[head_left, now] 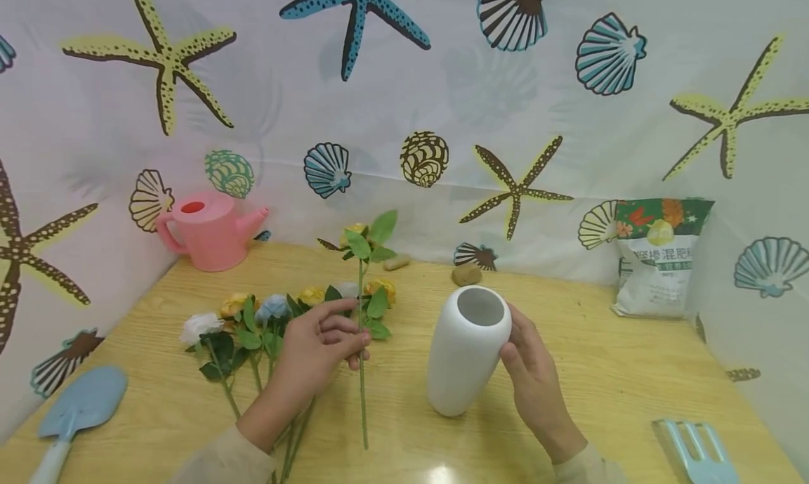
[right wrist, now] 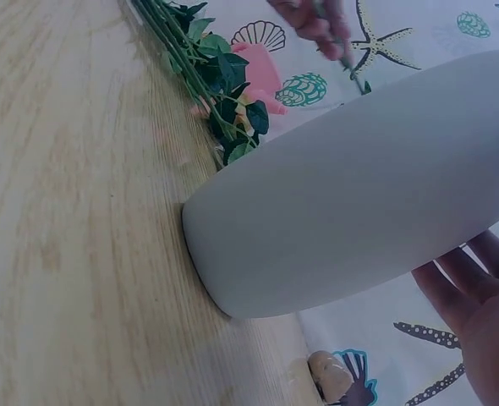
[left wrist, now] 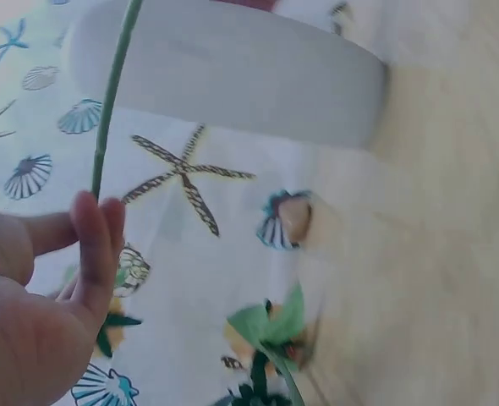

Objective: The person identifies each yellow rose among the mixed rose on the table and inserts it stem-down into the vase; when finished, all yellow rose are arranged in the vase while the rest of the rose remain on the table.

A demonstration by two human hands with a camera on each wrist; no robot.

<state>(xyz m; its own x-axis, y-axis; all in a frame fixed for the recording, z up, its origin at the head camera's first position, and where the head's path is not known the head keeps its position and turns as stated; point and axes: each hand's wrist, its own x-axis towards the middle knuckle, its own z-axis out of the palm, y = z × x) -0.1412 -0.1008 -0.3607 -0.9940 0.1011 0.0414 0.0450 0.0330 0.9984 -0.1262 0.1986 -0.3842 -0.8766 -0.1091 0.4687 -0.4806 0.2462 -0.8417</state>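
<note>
Our left hand (head_left: 319,347) pinched a stem (head_left: 362,371) upright while our right hand (head_left: 527,371) lay open against the vase (head_left: 466,350), which we judged could tip if the stem knocked its rim.

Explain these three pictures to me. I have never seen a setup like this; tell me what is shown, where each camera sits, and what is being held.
There is no machine here: a person works with two bare hands and wears three cameras. The big picture comes from the head, looking down at a wooden table. The other two come from cameras on the wrists, so they look tilted and very close.

The left hand pinches a flower stem and holds it upright. The right hand steadies a white vase standing on the table.

Also on the table: a bunch of flowers lying flat, a pink watering can, a blue trowel, a blue fork tool, a printed bag and two stones.
</note>
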